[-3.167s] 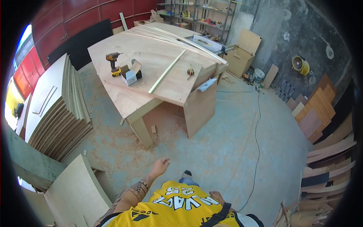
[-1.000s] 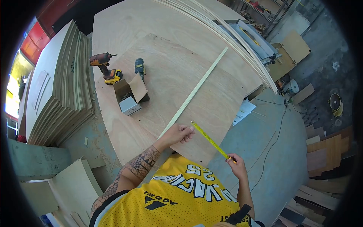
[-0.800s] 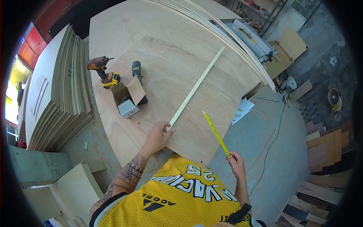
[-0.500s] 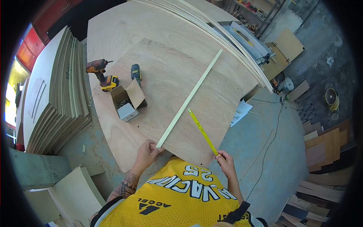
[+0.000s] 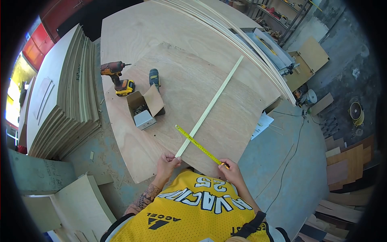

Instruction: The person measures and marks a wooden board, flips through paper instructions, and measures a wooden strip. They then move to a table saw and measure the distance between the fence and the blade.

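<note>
A long, pale wooden strip [image 5: 216, 95] lies slantwise across a plywood panel [image 5: 193, 72]. My left hand [image 5: 167, 164] pinches the strip's near end at the panel's front edge. In my right hand [image 5: 229, 171] is a tape measure [image 5: 200, 148], its yellow blade pulled out to the upper left. The blade crosses over the strip, and its tip lies beyond it on the left; whether it touches the wood I cannot tell. Most of the tape's case is hidden by my fingers.
A cordless impact driver [image 5: 117, 78], a second power tool [image 5: 154, 77] and an open cardboard box [image 5: 145, 120] of small hardware stand on the left of the panel. Stacked sheets [image 5: 68, 88] rise at far left. A cable [image 5: 288, 161] runs over the floor at right.
My right hand has moved left with the tape measure, so the blade now crosses the strip instead of lying to its right. The whole view has shifted slightly. My left hand still holds the strip's end.
</note>
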`<state>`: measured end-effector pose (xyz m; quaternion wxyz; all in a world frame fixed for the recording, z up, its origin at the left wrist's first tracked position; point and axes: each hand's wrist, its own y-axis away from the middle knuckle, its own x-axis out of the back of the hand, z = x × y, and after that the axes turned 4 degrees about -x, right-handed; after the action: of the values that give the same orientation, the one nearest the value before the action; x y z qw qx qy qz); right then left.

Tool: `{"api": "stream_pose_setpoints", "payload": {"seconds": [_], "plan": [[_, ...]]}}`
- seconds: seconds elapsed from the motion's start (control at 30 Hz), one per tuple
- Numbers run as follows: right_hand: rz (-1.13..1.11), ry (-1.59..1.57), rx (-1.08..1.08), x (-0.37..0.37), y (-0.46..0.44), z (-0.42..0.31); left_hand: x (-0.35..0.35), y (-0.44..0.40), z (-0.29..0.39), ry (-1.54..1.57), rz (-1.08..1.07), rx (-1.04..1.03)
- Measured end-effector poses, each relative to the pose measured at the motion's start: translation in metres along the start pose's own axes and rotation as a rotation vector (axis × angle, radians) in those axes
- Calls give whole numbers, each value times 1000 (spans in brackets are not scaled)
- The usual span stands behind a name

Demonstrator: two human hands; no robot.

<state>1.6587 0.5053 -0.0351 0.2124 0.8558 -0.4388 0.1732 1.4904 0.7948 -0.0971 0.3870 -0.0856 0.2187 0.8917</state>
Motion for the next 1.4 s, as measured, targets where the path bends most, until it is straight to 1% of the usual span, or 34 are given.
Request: {"api": "stream_pose_setpoints", "payload": {"seconds": [0.03, 0.17, 0.23, 0.33, 0.43, 0.67, 0.87, 0.93, 0.97, 1.03, 1.17, 1.27, 1.33, 1.4], "plan": [[17, 63, -4, -1, 0, -4, 0, -1, -2, 21, -3, 10], [97, 61, 23, -8, -12, 7, 2, -4, -4, 25, -1, 16], [108, -39, -68, -9, -19, 16, 2, -5, -1, 29, 2, 53], [153, -26, -100, -10, -20, 12, 5, -10, -4, 7, -30, 61], [183, -9, -80, -12, -15, 5, 7, -11, -2, 15, -56, 67], [196, -77, -74, -15, -16, 15, 9, -14, 7, 15, -81, 118], [206, -74, -65, -13, -15, 14, 3, -8, 16, -132, -79, 55], [200, -144, -50, -14, -17, 20, 1, -8, 10, -215, -57, -118], [197, -143, -49, -14, -18, 20, 1, -6, 9, -214, -54, -119], [195, -134, -67, -13, -20, 21, 1, -4, 11, -368, -132, -137], [170, -109, -72, -11, -21, 18, 5, 6, 5, -359, -149, -144], [184, -104, -91, -12, -22, 23, 5, 18, 6, -347, -162, -95], [187, -207, -100, -12, -22, 26, 1, 20, 4, -219, -142, -80], [168, -242, -131, -9, -19, 19, -5, 13, 2, -257, -148, -107]]}}
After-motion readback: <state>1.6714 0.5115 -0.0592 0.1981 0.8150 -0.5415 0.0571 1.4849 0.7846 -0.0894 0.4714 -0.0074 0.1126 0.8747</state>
